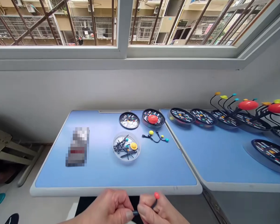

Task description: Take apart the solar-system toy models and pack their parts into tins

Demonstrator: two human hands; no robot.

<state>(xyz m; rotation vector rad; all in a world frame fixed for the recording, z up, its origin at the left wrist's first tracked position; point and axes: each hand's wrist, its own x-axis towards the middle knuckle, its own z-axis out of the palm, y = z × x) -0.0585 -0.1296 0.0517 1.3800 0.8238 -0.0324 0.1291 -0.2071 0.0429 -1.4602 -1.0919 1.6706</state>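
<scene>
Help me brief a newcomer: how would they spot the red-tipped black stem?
Find the left blue table, then the left hand and right hand at its near edge. The stem curves from the right hand; its red ball sets it apart from the yellow- and teal-tipped stems lying beyond.

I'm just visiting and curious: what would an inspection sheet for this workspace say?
Surface: blue left table beside blue right table.
Job's things: clear round tray of black rods and coloured bits; loose ball-tipped stems; black printed discs, some with red balls.
Clutter: pixelated item on the left table, unidentifiable.
Hands: left fingers pinch a black piece; right fingers grip a red-tipped black stem; whether these join is hidden.
Cables: nothing seen on the tables.
Surroundings: pale wall, barred window, buildings beyond.
</scene>
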